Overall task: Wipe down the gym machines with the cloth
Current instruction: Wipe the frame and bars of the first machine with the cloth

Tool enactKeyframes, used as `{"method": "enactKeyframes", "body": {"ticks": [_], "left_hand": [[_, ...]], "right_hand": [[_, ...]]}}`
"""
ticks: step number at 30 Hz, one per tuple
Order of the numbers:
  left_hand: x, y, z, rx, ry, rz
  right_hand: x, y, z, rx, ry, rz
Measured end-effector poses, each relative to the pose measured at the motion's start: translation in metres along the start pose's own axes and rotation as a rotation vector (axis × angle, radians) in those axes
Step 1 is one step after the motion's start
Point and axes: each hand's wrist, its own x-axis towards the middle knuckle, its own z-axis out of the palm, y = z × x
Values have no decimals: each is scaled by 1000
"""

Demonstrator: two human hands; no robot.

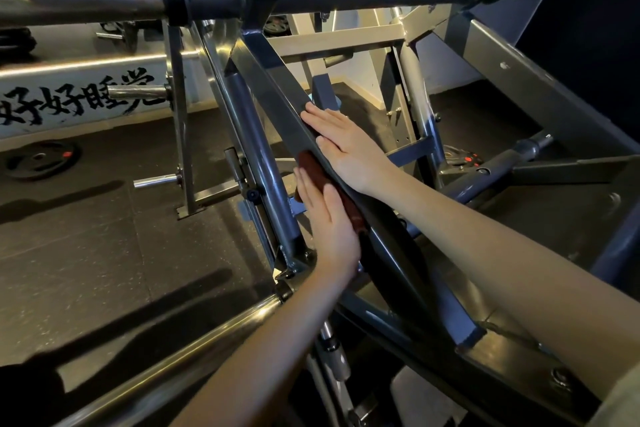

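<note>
Left hand (329, 222), fingers flat, presses a dark red folded cloth (312, 168) against a slanted grey steel beam (273, 94); right hand (348, 146) lies flat opposite. Pressed but not gripped, the cloth could slip and drop.

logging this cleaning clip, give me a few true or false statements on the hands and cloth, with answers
1. The left hand presses a dark red cloth against the slanted grey beam. True.
2. The right hand is curled round the cloth. False: it lies flat on the beam, higher up than the left hand.
3. A weight plate lies on the floor at the left. True.
4. The cloth is draped over the top horizontal bar. False: it sits on the slanted beam under the left hand.
</note>
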Motion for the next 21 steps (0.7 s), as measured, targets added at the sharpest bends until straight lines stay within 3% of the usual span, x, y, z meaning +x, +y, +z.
{"method": "enactKeyframes", "body": {"ticks": [3, 7, 15, 21], "left_hand": [[-5, -8, 1, -4, -19, -26], [-61, -8, 6, 29, -95, 114], [55, 9, -7, -69, 11, 48], [6, -12, 5, -95, -25, 83]], "right_hand": [[0, 0, 1, 0, 4, 1], [0, 1, 2, 20, 6, -10], [1, 2, 2, 26, 18, -34], [1, 3, 0, 19, 8, -15]]}}
